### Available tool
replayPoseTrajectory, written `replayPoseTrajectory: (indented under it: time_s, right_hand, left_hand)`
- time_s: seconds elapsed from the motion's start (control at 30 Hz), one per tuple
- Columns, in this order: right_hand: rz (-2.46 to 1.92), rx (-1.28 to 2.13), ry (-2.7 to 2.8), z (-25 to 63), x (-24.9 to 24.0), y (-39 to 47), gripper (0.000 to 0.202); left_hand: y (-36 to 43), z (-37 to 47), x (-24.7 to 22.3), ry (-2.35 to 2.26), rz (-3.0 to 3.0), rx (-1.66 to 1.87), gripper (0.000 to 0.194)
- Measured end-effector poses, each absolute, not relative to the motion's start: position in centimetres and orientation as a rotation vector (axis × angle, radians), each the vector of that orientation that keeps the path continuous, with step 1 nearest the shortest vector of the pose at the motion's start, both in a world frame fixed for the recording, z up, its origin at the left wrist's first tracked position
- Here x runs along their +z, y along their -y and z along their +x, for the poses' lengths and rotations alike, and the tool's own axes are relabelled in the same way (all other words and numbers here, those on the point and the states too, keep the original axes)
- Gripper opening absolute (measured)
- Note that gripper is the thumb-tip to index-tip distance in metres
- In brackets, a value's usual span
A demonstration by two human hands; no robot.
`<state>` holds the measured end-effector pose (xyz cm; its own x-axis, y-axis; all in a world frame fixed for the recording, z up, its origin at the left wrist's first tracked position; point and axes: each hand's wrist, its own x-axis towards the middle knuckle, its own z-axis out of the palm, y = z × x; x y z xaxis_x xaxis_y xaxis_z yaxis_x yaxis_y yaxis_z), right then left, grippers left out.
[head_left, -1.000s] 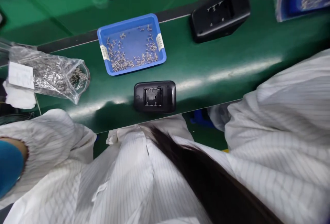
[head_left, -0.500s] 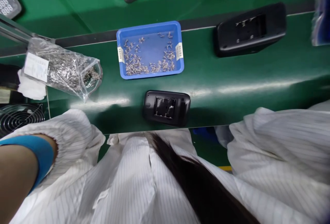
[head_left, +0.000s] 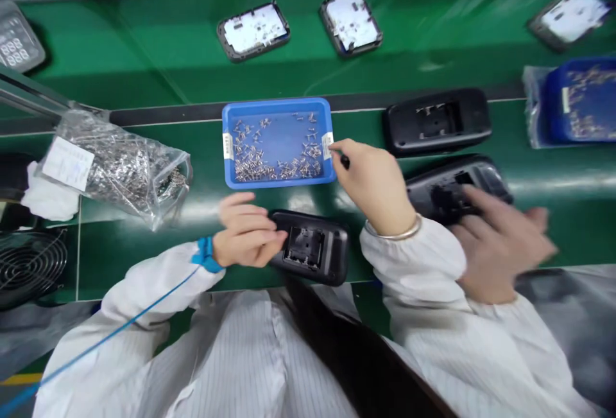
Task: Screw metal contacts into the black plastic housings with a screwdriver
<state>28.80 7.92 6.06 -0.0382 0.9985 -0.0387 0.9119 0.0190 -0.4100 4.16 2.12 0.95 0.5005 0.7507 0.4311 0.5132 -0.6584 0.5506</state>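
My left hand [head_left: 250, 232] has its fingers loosely bent and apart, at the left end of a black device housing [head_left: 339, 257]. Whether it touches the housing is unclear. The housing lies with its battery compartment facing up. My right hand [head_left: 378, 180], with a bangle at the wrist, is closed around a small black-ended tool [head_left: 344, 161] that is mostly hidden. Its fingertips are at the right rim of a blue tray [head_left: 279, 107]. Small metal springs [head_left: 250, 167] lie scattered in the tray.
A co-worker's blurred hand [head_left: 505, 238] is over another black housing [head_left: 486, 180] at right. Behind that lies a further housing [head_left: 399, 129]. A clear bag of metal parts [head_left: 120, 161] lies left. Several opened device halves [head_left: 255, 31] rest farther back. A second blue tray [head_left: 558, 110] stands far right.
Both my hands have come into view, the left beside the near housing and the right at the tray. A co-worker's hand and another housing now show at right. The camera view has shifted.
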Motion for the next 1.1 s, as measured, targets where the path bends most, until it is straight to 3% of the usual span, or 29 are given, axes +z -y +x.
replayPoseTrajectory:
  time_s: [0.1, 0.23, 0.43, 0.63, 1.1]
  right_hand:
    - [-1.982, 0.424, 2.113, 28.0, 4.6, -9.3, 0.027]
    - [-2.061, 0.335, 2.204, 27.1, 4.5, -10.7, 0.030]
    - [-2.259, 0.225, 2.321, 25.6, 4.8, -13.3, 0.037]
    - [-2.307, 0.197, 2.325, 25.4, 4.4, -13.9, 0.034]
    - [-2.113, 0.197, 2.461, 23.6, 4.3, -15.1, 0.031]
  left_hand:
    - [-2.5, 6.0, 0.2, -0.830, 2.543, 1.017, 0.025]
    - [-2.0, 6.4, 0.2, -0.889, 2.556, 0.710, 0.048]
    - [-0.9, 4.9, 0.1, -0.972, 2.540, 0.877, 0.051]
    - [-1.3, 4.8, 0.0, -1.083, 2.476, 0.934, 0.049]
    - [-3.0, 3.7, 0.5, -1.142, 2.423, 1.428, 0.022]
